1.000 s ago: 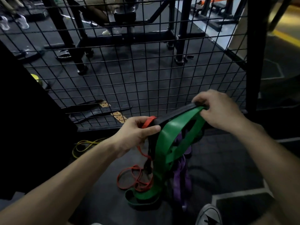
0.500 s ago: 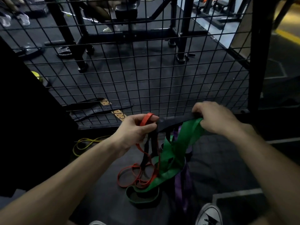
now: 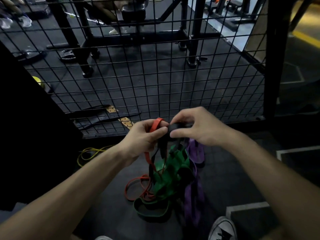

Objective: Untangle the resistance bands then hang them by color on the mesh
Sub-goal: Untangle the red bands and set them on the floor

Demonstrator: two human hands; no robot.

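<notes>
Clearly, bands: black band (image 3: 174, 127), red band (image 3: 155, 124), green band (image 3: 170, 172) and purple band (image 3: 194, 191) hang knotted, tails on floor (image 3: 103, 205).
Feel: likely light, floppy, stretchy, grippy; pull loops at the top.
Hands: left hand (image 3: 144, 137) pinches red and black; right hand (image 3: 195, 129) pinches black.
Mesh (image 3: 155, 80): just beyond, bare.

A tangle of resistance bands hung in front of the black wire mesh (image 3: 155, 80). The red band (image 3: 156, 123) looped over the top, the black band (image 3: 174, 127) lay beside it, and the green band (image 3: 171, 172) and purple band (image 3: 194, 191) drooped to the floor, knotted together.
</notes>
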